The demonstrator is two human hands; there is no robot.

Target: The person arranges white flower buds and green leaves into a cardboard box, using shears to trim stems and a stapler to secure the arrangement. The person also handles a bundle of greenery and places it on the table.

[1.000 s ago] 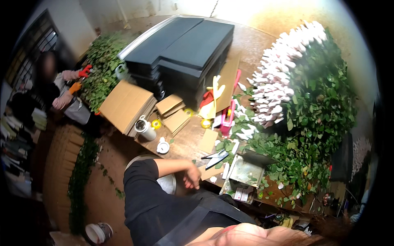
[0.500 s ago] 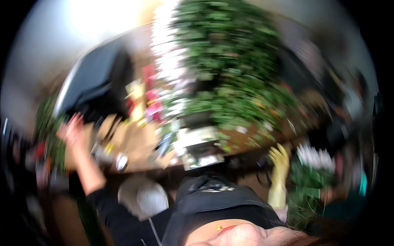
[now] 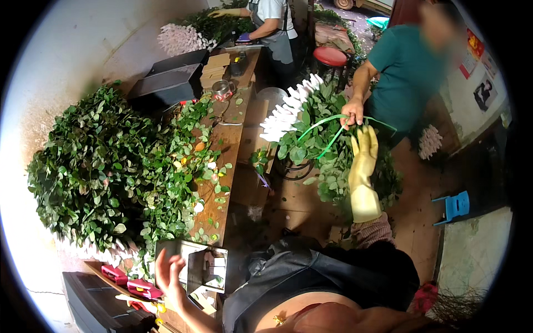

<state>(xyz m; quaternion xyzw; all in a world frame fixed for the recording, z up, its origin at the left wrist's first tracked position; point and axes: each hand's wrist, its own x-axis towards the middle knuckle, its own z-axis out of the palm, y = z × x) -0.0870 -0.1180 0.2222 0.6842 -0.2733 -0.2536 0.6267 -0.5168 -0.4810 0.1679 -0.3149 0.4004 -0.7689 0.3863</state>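
Note:
My right hand [image 3: 363, 172], in a yellow rubber glove, stretches forward with its fingers extended. It is over a leafy bundle of flowers [image 3: 327, 119] whose heads are wrapped in white sleeves; whether the fingertips touch it I cannot tell. A co-worker's hand [image 3: 353, 112] grips green strapping [image 3: 327, 145] on that bundle, just ahead of my fingertips. At lower left, my bare left hand [image 3: 172, 277] is raised with fingers apart and nothing visible in it. Close beside it stands a metal-framed box [image 3: 206, 267] at the bench edge.
A big heap of leafy stems [image 3: 94, 172] covers the wooden bench [image 3: 222, 183] on my left. Pink tools [image 3: 143, 288] lie at lower left. Ahead are another worker [image 3: 272, 28], a red stool [image 3: 330, 56] and a dark box [image 3: 169, 77]. A small blue chair [image 3: 453, 207] stands right.
My view has swung to the right, bringing the co-worker and the bundle ahead of me. My gloved right hand now reaches out to that bundle. The earlier picture is blurred.

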